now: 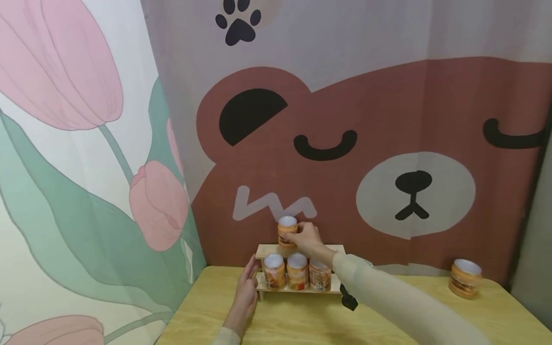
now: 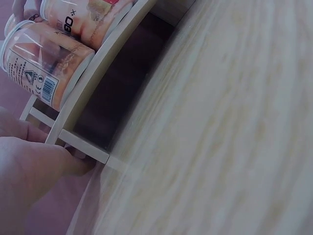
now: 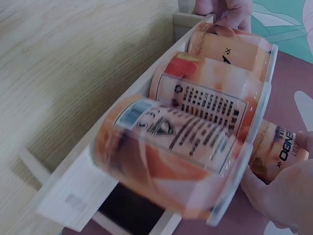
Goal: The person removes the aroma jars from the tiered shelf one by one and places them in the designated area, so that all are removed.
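Observation:
My right hand [image 1: 308, 238] pinches an orange-labelled jar [image 1: 287, 230] with a white top, upright at the upper tier of a small two-tier wooden rack [image 1: 266, 250]. In the right wrist view, the thumb and fingers of that hand [image 3: 286, 188] lie around the printed label. My left hand [image 1: 247, 290] holds the rack's left end, its fingers at the side frame in the left wrist view. On the lower tier three similar jars stand in a row: a left jar [image 1: 274, 272], a middle jar [image 1: 297, 273] and a right jar [image 1: 320, 276], partly behind my right forearm.
Another orange jar [image 1: 465, 279] stands toward the right back of the wooden table [image 1: 302, 321]. A small black object [image 1: 348, 299] shows under my right forearm, beside the rack. A bear-print curtain [image 1: 336, 191] hangs directly behind, with a tulip-print one [image 1: 86, 215] at left.

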The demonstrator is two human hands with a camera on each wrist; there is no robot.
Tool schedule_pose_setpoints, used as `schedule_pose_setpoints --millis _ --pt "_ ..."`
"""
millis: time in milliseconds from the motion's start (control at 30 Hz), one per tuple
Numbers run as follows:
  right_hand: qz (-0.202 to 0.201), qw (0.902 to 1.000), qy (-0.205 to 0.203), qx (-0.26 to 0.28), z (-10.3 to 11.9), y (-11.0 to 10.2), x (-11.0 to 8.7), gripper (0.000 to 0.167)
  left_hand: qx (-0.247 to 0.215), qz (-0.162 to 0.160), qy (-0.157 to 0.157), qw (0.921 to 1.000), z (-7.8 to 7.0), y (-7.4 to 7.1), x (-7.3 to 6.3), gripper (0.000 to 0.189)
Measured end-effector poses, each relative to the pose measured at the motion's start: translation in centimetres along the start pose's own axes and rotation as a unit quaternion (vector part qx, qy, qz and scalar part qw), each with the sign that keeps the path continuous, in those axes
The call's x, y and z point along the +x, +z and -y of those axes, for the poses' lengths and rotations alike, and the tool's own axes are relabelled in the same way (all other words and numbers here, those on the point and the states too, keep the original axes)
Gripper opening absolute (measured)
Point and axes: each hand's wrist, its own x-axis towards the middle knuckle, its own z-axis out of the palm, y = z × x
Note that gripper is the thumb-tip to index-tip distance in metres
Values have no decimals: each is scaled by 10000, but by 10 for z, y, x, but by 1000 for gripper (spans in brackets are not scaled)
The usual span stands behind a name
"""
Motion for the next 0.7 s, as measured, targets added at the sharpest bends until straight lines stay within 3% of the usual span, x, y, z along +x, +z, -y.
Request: schedule_pose_setpoints --millis 400,700 --pt "-147 9999 -47 -65 -5 -33 -8 39 29 39 153 9999 3 -3 0 82" --pt "-337 9993 31 -157 -7 -63 -21 38 184 77 3 9998 1 -6 0 86"
